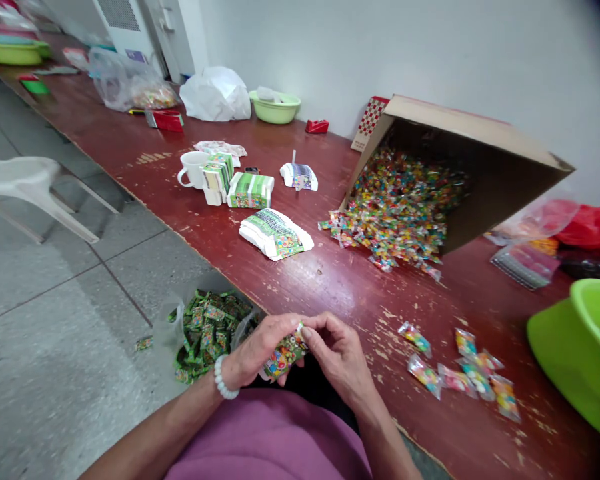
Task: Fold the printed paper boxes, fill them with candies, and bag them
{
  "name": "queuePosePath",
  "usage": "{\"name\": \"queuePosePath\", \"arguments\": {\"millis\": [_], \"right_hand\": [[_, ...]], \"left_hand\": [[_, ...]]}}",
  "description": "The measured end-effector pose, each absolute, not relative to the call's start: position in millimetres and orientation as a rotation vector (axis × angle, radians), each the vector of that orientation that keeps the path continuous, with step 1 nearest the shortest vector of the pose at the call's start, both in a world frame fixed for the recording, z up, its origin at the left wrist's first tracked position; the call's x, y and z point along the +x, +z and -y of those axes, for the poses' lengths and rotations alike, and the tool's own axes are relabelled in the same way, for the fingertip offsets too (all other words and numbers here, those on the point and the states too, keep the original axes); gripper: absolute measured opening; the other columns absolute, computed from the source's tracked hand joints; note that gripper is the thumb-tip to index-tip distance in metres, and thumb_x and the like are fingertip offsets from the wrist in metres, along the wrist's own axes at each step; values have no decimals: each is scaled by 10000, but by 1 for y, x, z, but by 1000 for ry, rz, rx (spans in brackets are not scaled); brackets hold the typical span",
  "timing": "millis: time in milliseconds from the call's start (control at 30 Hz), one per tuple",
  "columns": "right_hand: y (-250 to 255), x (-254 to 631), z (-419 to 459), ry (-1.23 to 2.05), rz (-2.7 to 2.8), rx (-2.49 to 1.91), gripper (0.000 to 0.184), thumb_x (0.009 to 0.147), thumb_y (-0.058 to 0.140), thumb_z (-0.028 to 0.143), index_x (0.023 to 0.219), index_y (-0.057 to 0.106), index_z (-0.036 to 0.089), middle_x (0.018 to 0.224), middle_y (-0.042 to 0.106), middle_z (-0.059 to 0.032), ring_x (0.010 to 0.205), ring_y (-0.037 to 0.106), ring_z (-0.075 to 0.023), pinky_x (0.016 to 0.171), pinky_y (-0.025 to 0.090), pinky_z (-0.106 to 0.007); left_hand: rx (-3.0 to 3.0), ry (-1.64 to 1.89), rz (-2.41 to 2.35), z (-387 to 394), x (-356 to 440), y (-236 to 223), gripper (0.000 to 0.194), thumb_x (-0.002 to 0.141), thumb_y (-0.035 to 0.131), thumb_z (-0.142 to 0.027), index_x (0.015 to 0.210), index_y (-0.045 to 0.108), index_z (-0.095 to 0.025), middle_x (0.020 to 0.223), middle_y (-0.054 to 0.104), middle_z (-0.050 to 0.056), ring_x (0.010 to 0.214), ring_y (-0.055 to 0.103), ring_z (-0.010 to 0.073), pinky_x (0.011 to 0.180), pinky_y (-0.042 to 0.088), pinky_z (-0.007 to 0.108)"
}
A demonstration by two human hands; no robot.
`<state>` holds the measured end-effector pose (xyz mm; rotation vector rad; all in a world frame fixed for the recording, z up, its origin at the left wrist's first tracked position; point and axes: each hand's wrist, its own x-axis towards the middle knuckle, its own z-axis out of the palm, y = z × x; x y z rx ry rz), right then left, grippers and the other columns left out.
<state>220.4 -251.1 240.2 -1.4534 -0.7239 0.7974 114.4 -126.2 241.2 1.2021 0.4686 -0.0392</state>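
Note:
A small printed candy box (283, 355), green with bright colours, is held between my two hands over my lap at the table's edge. My left hand (263, 347), with a pale bead bracelet at the wrist, wraps round the box. My right hand (336, 350) pinches the box's upper end with thumb and fingers. Just left of my hands, an open plastic bag (177, 320) on the floor side holds many similar green packets (215, 327). Ahead on the table lies a fanned stack of flat, unfolded boxes (275, 233). Several wrapped candies (467, 367) lie loose to my right.
A tipped cardboard box (480, 127) spills wrapped candies (405, 207) onto the red table (330, 287). Bundled cartons (251, 191) stand by a white mug (192, 169). A green basin (575, 347) is at the right, a white stool (25, 177) at the left. One packet (143, 343) lies on the floor.

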Motion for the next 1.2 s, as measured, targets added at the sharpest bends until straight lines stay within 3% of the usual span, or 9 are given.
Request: {"name": "queuePosePath", "arguments": {"millis": [233, 467, 733, 1033, 1200], "right_hand": [[236, 220, 249, 718, 717, -1525, 214, 893, 644, 385, 841, 666, 178, 657, 671, -19, 483, 618, -138, 468, 460, -239], [235, 229, 252, 702, 908, -1631, 197, 873, 648, 320, 727, 620, 192, 658, 652, -5, 522, 595, -124, 480, 433, -219], [230, 233, 256, 689, 907, -1667, 223, 882, 645, 366, 747, 641, 190, 688, 672, -22, 597, 584, -140, 539, 451, -233], [233, 233, 253, 673, 885, -1713, 201, 840, 651, 330, 698, 620, 191, 614, 625, 1, 532, 537, -120, 489, 413, -212], [227, 235, 256, 705, 896, -1637, 216, 870, 641, 352, 733, 612, 188, 664, 632, -6, 588, 545, -128, 533, 439, -221]], "left_hand": [[1291, -85, -464, 123, 115, 246, 604, 928, 452, -574, 1286, 646, -128, 699, 671, 69, 453, 566, 118, 389, 452, 196], [1273, -84, -472, 126, 111, 239, 617, 891, 504, -615, 1237, 667, -131, 746, 668, 75, 600, 635, 165, 433, 482, 204], [1319, -155, -467, 124, 111, 234, 592, 916, 440, -637, 1049, 679, -113, 706, 636, 57, 486, 559, 121, 382, 417, 181], [1337, -164, -463, 128, 113, 233, 584, 923, 407, -657, 1026, 635, -129, 673, 623, 38, 445, 555, 116, 377, 435, 187], [1374, -257, -477, 125, 111, 240, 562, 905, 436, -671, 999, 604, -143, 648, 619, 19, 381, 540, 104, 322, 373, 162]]}}
